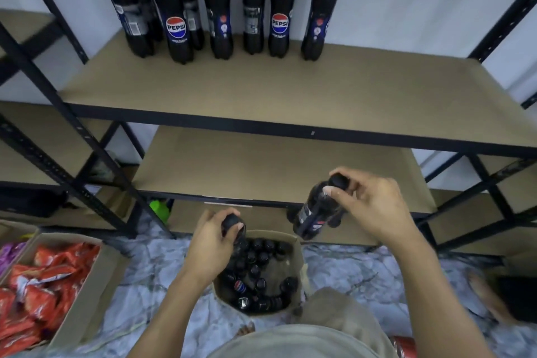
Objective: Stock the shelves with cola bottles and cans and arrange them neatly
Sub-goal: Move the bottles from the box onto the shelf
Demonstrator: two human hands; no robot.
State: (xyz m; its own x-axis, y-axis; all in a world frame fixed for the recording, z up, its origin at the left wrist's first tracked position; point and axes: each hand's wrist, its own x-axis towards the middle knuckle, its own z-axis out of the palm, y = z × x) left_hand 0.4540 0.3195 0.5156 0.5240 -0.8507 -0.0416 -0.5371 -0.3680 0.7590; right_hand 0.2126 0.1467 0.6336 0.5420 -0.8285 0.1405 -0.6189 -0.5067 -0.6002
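Gripping a cola bottle point(316, 209) by its capped neck, the right hand point(374, 206) holds it tilted above the cardboard box point(299, 244), in front of the lower shelf point(261, 166). The left hand point(209, 244) grasps the cap of a second bottle point(232, 222) standing in the box among others. Pepsi bottles point(279, 9) stand upright at the back of the upper shelf point(290, 90).

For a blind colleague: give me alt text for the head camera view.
A person's right hand holds a dark plastic cola bottle by its black cap; the left hand grips a second bottle's cap at a brown cardboard box of bottles on the floor. More cola bottles stand at the back of the tan shelf board above.
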